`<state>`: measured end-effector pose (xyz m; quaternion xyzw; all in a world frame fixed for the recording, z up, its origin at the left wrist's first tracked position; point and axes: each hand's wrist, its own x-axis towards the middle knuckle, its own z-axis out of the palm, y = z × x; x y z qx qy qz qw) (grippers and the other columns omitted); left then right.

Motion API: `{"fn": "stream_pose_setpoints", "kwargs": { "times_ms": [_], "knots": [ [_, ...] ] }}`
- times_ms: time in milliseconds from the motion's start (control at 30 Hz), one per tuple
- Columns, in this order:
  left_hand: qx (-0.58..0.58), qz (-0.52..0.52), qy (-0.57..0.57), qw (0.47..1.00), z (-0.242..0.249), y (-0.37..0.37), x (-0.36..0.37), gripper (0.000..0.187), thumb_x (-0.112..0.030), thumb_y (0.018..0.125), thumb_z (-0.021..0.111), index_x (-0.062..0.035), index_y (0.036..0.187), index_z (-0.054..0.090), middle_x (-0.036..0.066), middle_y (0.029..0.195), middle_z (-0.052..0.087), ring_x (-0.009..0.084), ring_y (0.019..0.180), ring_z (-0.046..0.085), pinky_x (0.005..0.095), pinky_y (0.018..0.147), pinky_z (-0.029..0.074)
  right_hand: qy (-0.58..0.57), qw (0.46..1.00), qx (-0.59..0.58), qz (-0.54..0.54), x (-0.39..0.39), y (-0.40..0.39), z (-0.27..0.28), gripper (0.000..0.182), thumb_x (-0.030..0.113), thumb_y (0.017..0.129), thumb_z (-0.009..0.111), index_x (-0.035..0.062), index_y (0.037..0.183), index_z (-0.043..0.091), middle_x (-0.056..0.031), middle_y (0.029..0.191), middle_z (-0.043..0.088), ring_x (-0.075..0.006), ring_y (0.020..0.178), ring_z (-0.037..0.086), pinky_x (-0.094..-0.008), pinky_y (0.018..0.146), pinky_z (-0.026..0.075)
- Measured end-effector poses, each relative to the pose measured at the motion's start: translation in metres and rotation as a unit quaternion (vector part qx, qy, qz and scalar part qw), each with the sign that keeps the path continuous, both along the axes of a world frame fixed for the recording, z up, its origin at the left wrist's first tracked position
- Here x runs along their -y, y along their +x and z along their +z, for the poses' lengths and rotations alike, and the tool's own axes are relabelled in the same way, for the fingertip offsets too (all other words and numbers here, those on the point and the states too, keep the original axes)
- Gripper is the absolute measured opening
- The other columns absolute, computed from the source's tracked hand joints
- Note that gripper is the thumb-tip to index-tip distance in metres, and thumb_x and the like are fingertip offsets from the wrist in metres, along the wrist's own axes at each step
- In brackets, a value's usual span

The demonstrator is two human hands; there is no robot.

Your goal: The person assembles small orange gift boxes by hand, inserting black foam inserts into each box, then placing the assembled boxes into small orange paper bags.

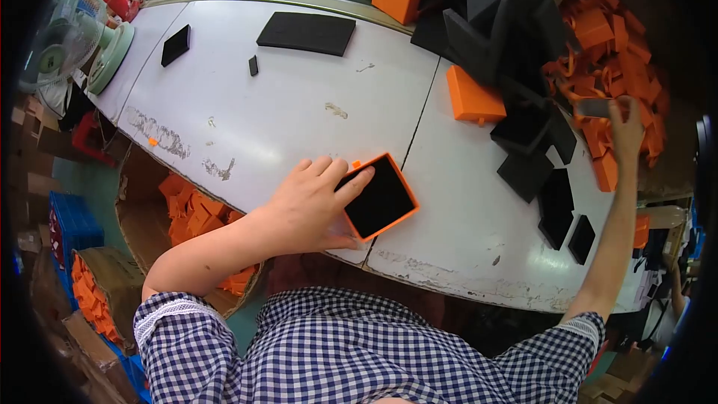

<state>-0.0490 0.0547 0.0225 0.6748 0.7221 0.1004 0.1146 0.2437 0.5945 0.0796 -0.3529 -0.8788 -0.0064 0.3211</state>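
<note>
My left hand (318,198) holds an orange box (404,217) at the table's front edge, its thumb at the near side and the index finger over the inside. A black foam pad (380,198) fills the box. Far to the right, my right hand (628,131) is stretched out beside a heap of orange box parts (606,52). Its fingers pinch a small dark grey flat piece (593,108), slightly blurred, whose exact kind I cannot make out.
Black foam blocks (486,30) pile up at the back right. Loose foam pads (555,209) and an orange box (473,96) lie nearer. A large foam slab (307,33) is at the back. Left are a fan (67,37) and a carton (138,179) of orange pieces.
</note>
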Motion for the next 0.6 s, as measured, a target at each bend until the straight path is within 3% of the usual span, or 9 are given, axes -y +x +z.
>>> {"fn": "stream_pose_setpoints", "kwargs": {
  "times_ms": [33,100,167,200,300,367,467,533,600],
  "knots": [
    [0.0,-0.006,-0.001,1.0,-0.003,-0.001,0.003,0.095,-0.052,0.069,0.089,-0.0027,0.143,0.056,0.014,0.118,0.054,0.0302,0.108,0.053,0.0425,0.09,0.045,-0.001,1.0,0.0,-0.006,0.025,0.002,0.028,0.048,0.042,0.095,0.064,0.0003,0.117,0.064,-0.0147,0.107,0.068,-0.028,0.101,0.064,-0.0378,0.092,0.049],
    [0.058,0.02,0.036,0.997,-0.009,-0.003,0.005,0.082,-0.043,0.07,0.09,0.0023,0.13,0.058,0.018,0.122,0.054,0.0365,0.114,0.054,0.0478,0.098,0.046,-0.17,0.981,0.03,0.086,0.091,-0.006,0.068,0.043,0.042,0.099,0.058,0.0022,0.114,0.065,-0.007,0.101,0.065,-0.0186,0.095,0.061,-0.0333,0.087,0.049],
    [0.041,-0.007,0.09,0.995,-0.011,-0.005,0.0,0.075,-0.039,0.071,0.09,0.0025,0.124,0.058,0.019,0.125,0.053,0.0391,0.118,0.054,0.0496,0.101,0.045,-0.365,0.919,0.089,0.122,0.148,-0.029,0.072,0.041,0.043,0.101,0.055,0.0048,0.112,0.067,-0.0023,0.099,0.062,-0.0122,0.092,0.056,-0.0304,0.083,0.048],
    [0.026,-0.018,0.143,0.989,-0.014,-0.005,-0.003,0.068,-0.035,0.071,0.09,0.0027,0.117,0.058,0.021,0.128,0.053,0.0417,0.122,0.053,0.0513,0.105,0.044,-0.435,0.859,0.208,0.173,0.168,-0.043,0.069,0.041,0.045,0.102,0.055,0.0068,0.111,0.068,0.0003,0.099,0.063,-0.0106,0.09,0.057,-0.0295,0.079,0.048],
    [0.089,-0.019,0.123,0.988,-0.031,-0.007,0.004,0.068,-0.034,0.068,0.091,-0.0003,0.116,0.055,0.023,0.135,0.05,0.0439,0.125,0.052,0.0516,0.106,0.045,-0.522,0.67,0.476,0.227,0.216,-0.09,0.024,0.074,0.065,0.1,0.045,0.0037,0.135,0.067,-0.0123,0.1,0.065,-0.0237,0.092,0.067,-0.0355,0.081,0.057],
    [0.101,-0.001,0.113,0.988,-0.035,-0.008,0.015,0.071,-0.034,0.067,0.092,-0.0006,0.118,0.055,0.022,0.136,0.049,0.044,0.124,0.052,0.0519,0.105,0.046,-0.52,0.618,0.566,0.166,0.247,-0.121,0.014,0.091,0.079,0.095,0.04,-0.0006,0.127,0.069,-0.0146,0.096,0.066,-0.0284,0.088,0.069,-0.0388,0.074,0.059],
    [0.042,0.033,0.124,0.991,-0.037,-0.012,0.045,0.082,-0.034,0.065,0.091,-0.0043,0.132,0.053,0.021,0.135,0.049,0.044,0.124,0.05,0.0533,0.103,0.046,-0.529,0.615,0.579,0.083,0.253,-0.137,-0.009,0.091,0.079,0.096,0.04,-0.0032,0.115,0.072,-0.0146,0.097,0.07,-0.0256,0.074,0.071,-0.0404,0.068,0.058],
    [0.04,0.053,0.126,0.99,-0.04,-0.017,0.065,0.084,-0.033,0.065,0.09,-0.0058,0.135,0.053,0.02,0.135,0.049,0.0436,0.123,0.049,0.0532,0.103,0.046,-0.484,0.664,0.563,0.091,0.259,-0.129,0.004,0.084,0.074,0.097,0.046,-0.0051,0.111,0.07,-0.016,0.096,0.07,-0.0288,0.081,0.071,-0.0413,0.073,0.058],
    [0.03,0.069,0.15,0.986,-0.043,-0.021,0.077,0.082,-0.034,0.065,0.09,-0.0054,0.133,0.054,0.02,0.135,0.049,0.0426,0.122,0.05,0.052,0.102,0.046,-0.175,0.842,0.44,0.259,0.254,-0.109,-0.009,0.07,0.065,0.096,0.058,-0.0042,0.107,0.067,-0.0181,0.096,0.069,-0.0334,0.087,0.069,-0.0424,0.079,0.057]
  ]
}}
